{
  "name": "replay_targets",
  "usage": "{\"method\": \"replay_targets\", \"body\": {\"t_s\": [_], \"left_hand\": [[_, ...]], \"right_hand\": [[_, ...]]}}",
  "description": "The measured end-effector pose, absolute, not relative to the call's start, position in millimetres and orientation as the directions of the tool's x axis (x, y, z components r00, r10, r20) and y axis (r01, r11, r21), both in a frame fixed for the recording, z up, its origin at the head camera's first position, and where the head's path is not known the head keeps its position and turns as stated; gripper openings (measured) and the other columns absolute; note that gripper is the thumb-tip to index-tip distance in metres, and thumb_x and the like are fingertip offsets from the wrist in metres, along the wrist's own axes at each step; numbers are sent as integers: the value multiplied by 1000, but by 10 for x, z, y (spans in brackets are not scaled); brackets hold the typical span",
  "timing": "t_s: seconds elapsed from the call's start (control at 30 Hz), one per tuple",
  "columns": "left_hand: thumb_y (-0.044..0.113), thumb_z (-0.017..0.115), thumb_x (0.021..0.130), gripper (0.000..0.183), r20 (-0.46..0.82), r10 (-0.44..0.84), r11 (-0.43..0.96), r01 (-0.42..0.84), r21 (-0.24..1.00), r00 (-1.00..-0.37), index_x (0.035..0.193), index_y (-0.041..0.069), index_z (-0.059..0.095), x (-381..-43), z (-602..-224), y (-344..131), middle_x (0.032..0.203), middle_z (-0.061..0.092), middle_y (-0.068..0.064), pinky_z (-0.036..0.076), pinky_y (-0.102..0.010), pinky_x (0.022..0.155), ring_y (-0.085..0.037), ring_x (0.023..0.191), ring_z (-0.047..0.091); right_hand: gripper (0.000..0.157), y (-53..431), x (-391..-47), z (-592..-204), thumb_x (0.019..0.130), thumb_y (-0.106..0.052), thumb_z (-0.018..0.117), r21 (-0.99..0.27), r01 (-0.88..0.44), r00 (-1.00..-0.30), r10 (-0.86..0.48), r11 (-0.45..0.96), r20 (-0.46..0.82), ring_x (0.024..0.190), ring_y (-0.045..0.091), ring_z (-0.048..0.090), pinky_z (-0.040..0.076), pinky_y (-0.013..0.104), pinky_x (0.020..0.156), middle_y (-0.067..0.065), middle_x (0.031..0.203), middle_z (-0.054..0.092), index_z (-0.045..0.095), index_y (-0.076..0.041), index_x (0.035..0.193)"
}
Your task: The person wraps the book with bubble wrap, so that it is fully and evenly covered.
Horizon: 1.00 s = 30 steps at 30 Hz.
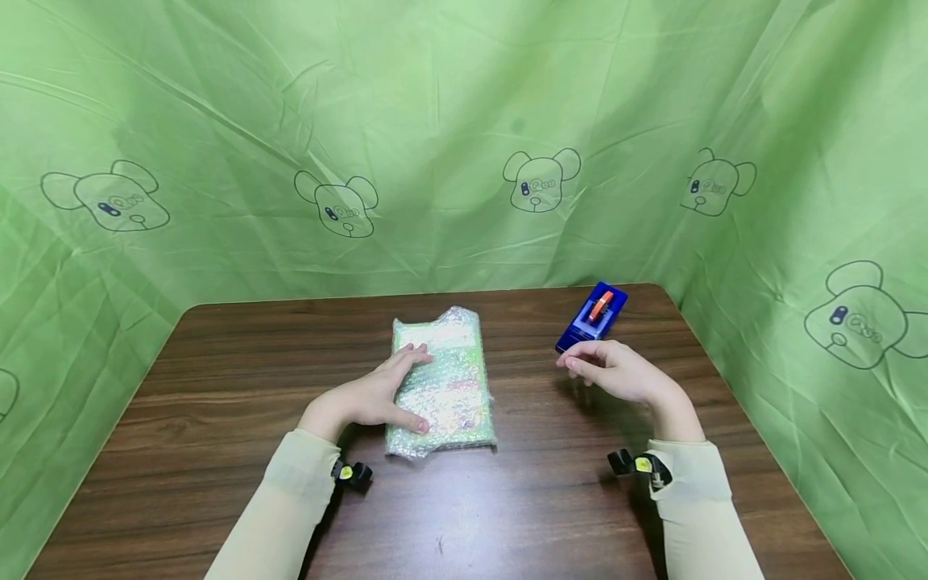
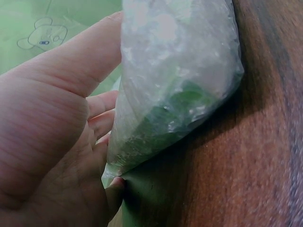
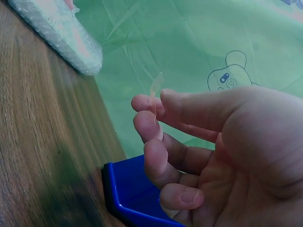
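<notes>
A flat package in bubble wrap [image 1: 453, 395], green and white beneath the wrap, lies on the wooden table. My left hand [image 1: 380, 395] rests over its left edge, thumb on the near part of the wrap and fingers stretched toward the far part. In the left wrist view, the wrapped corner [image 2: 180, 71] shows beside the thumb and fingers. My right hand [image 1: 616, 370] pinches a short strip of clear tape [image 3: 155, 87] between thumb and fingertips. Just beyond that hand stands a blue tape dispenser [image 1: 583, 326] with an orange wheel; the hand hides part of it in the right wrist view.
The brown wooden table [image 1: 239, 370] ends at a green fabric curtain [image 1: 435, 161] printed with cartoon heads, which rises behind and along both sides. A black wrist camera [image 1: 355, 475] sits at the left cuff, another [image 1: 631, 462] at the right.
</notes>
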State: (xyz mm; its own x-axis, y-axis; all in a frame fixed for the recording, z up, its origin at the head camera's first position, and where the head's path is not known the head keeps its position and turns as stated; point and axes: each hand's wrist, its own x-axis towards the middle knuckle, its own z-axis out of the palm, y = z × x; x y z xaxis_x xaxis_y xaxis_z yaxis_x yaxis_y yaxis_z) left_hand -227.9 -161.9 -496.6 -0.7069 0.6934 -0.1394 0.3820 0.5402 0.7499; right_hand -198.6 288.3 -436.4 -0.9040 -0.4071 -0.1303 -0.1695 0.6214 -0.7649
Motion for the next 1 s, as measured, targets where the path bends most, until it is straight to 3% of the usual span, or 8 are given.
{"method": "replay_targets", "body": {"t_s": [0.2,0.43,0.57,0.87,1.0], "left_hand": [[52,95,83,114,-147,692,544,377,749,-707,170,16,31,-2287,-4970,-1609,184,8,-8,12,-65,132,-32,169,-4],[53,95,83,114,-140,693,540,381,750,-707,170,17,31,-2302,-4995,-1605,184,8,-7,13,-65,132,-32,169,-4],[53,95,83,114,-140,697,536,381,754,-704,170,17,30,-2302,-5004,-1590,184,7,-6,13,-65,132,-31,169,-5],[51,95,84,114,-149,691,540,368,757,-708,171,17,29,-2281,-4987,-1592,184,6,-6,11,-67,132,-32,169,-6],[48,95,84,114,-147,690,539,367,758,-709,170,15,29,-2271,-4980,-1607,184,7,-8,9,-66,132,-34,169,-5]], "right_hand": [[23,2833,-1991,-4368,111,-19,66,-741,-205,-912,-399,640,-92,89,32,72,59,31,75,16,114,79,77,-2,123],[24,2621,-2017,-4418,113,-25,64,-709,-269,-903,-427,652,-49,87,28,71,58,32,77,11,100,76,80,-8,119],[23,2475,-2011,-4459,113,-29,65,-677,-328,-880,-473,659,-34,80,19,67,56,31,72,8,93,75,80,-12,116],[19,2125,-2171,-4453,111,-27,67,-560,-563,-736,-677,608,6,81,5,62,56,30,76,-10,97,75,81,-15,105],[17,1916,-2341,-4315,110,-24,69,-530,-613,-677,-736,586,-30,77,4,60,55,29,72,-14,89,69,80,-15,101]]}}
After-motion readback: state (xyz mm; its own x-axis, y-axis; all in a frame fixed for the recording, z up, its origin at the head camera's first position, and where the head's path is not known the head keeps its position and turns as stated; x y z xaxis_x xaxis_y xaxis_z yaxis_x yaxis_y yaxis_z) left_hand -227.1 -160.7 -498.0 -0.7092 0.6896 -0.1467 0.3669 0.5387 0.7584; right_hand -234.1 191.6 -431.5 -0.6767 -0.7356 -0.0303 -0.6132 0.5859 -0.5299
